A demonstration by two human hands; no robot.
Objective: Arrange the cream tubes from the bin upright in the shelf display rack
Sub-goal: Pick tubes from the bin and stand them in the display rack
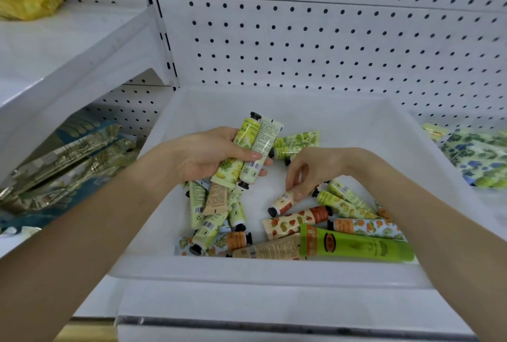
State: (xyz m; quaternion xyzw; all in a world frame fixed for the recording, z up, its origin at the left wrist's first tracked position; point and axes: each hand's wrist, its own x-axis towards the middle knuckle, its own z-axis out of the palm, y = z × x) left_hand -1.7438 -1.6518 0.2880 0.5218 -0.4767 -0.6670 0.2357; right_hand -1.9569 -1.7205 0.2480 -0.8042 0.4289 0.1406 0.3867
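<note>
Stock in hand: our left hand (214,156) grips 2 cream tubes (253,147) bunched, we judge, as a batch, while our right hand (312,167) pinches a small tube (282,203) off the floor of the bin (247,270) (rack out of view).

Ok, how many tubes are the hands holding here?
3. The left hand grips two, a yellow-green tube and a pale green tube; the right hand pinches a small red-print tube lying in the bin. More may be hidden in the left palm.

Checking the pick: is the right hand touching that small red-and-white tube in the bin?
Touching. Head view: the right hand pinches the small tube by its end, no gap.
</note>
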